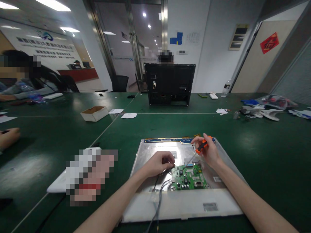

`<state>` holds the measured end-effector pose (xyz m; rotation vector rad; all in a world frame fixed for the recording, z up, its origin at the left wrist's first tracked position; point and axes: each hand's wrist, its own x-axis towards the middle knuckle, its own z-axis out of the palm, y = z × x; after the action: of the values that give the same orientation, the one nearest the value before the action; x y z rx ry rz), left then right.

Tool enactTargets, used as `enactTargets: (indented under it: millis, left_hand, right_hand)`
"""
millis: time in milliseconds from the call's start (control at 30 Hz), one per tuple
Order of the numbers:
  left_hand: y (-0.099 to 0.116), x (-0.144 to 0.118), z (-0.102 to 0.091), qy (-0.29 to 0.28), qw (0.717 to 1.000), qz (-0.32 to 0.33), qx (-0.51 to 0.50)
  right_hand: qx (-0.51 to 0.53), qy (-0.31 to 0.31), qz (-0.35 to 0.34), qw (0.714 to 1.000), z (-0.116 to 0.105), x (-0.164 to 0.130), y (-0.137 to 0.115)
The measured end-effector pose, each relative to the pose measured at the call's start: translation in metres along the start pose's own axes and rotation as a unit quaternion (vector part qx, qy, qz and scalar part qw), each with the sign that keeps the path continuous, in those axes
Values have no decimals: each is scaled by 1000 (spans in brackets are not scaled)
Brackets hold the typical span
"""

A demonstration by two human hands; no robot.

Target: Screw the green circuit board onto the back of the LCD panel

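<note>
A silver monitor back panel (pixel 150 152) lies flat on the green table (pixel 255 155) in front of me. A green circuit board (pixel 188 177) sits on its lower middle, with grey cables (pixel 159 191) running off toward me. My right hand (pixel 209 150) grips an orange-handled screwdriver (pixel 201 147), its shaft slanting down to the board's top edge. My left hand (pixel 160 163) rests on the panel just left of the board, fingers curled near the cables; whether it pinches anything is unclear. A blue strip board (pixel 170 140) runs along the panel's far edge.
A black monitor shell (pixel 170 84) stands upright across the table with a person behind it. A small open cardboard box (pixel 94 113) and paper scraps lie to the left. Another person's hand (pixel 8 137) rests at the far left. Plastic parts and bags (pixel 267 110) clutter the right.
</note>
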<state>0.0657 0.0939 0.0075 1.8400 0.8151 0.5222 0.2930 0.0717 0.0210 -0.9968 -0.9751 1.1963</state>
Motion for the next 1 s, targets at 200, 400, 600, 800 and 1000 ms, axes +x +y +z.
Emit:
enactTargets:
  millis: [200,400,600,800,1000]
  left_hand:
    - [2,-5,-1,6,1000,-12,6]
    - [3,-9,1,13,999,-20,21]
    - [5,-13,5,34,998,-22,50]
    - [5,-11,4,24,998,-21,50]
    - [3,-10,4,19,998,4,68]
  right_hand:
    - [57,11,17,998,3,-8,10]
    - [65,43,47,996,10,-14,13]
    - [49,53,59,996,11,-15,11]
    - [29,52,38,997,10,-15,10]
    - [-1,65,7,998,7,-13,7]
